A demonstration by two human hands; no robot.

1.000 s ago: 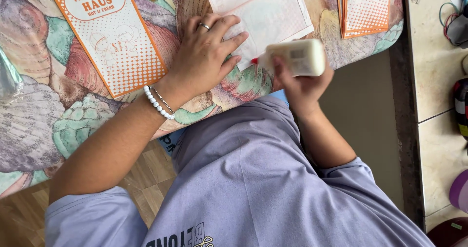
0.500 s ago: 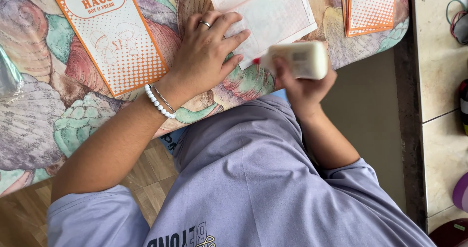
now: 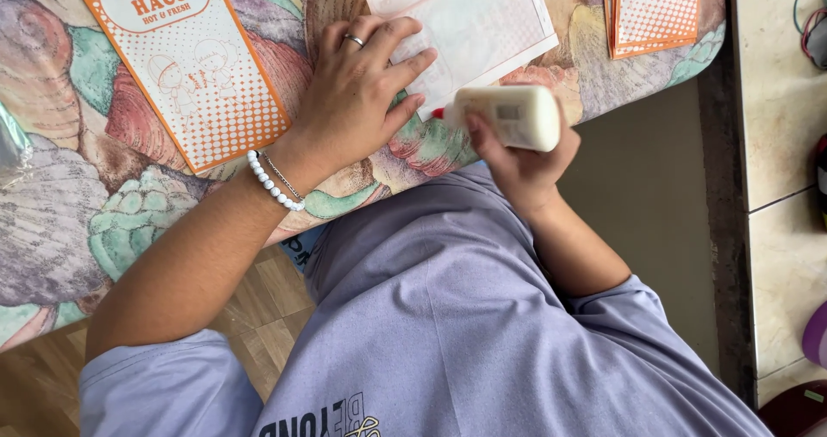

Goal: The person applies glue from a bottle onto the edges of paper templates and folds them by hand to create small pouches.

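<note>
At table edge, right hand grips glue bottle lying horizontal, red tip pointing left. Left hand flat, fingers spread, pressing pale paper sheet.

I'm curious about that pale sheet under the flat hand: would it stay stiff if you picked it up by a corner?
Probably not. The sheet looks thin and lies dead flat on the table, so it would likely droop. It seems light: the left hand presses it flat, perhaps to stop it sliding while the right hand brings the glue bottle to its edge.
</note>
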